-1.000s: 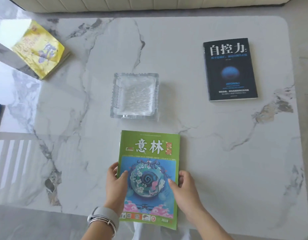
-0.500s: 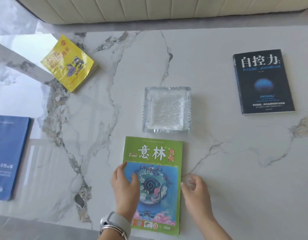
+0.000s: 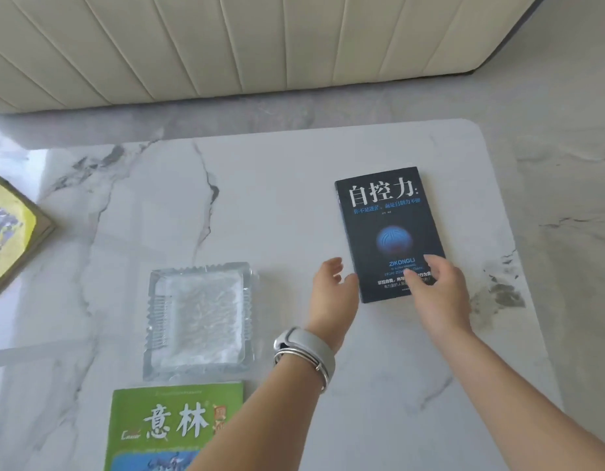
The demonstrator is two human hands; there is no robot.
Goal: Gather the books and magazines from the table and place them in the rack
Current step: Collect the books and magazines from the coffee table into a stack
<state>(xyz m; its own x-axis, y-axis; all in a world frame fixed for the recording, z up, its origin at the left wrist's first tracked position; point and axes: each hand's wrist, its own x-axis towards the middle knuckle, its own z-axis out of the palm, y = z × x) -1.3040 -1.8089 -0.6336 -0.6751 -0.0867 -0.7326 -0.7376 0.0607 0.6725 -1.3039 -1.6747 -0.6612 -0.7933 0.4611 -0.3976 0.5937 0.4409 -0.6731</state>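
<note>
A dark blue book (image 3: 389,226) with white characters lies flat at the far right of the marble table (image 3: 294,198). My left hand (image 3: 335,294) is beside its lower left corner, fingers apart, thumb near the edge. My right hand (image 3: 440,290) rests over its lower right corner with fingers spread on the cover. Flat at the near edge lies a green magazine (image 3: 172,426), partly under my left forearm. A yellow book (image 3: 9,232) lies at the left edge, cut off by the frame. No rack is in view.
A square clear glass ashtray (image 3: 197,317) stands mid-table between the green magazine and the dark book. A cream ribbed sofa (image 3: 226,45) runs along the far side beyond a strip of grey floor. The table's right edge is close to the dark book.
Both hands left the green magazine and reached forward-right to the dark blue book. The view shifted right and up; the blue book at the left went out of frame.
</note>
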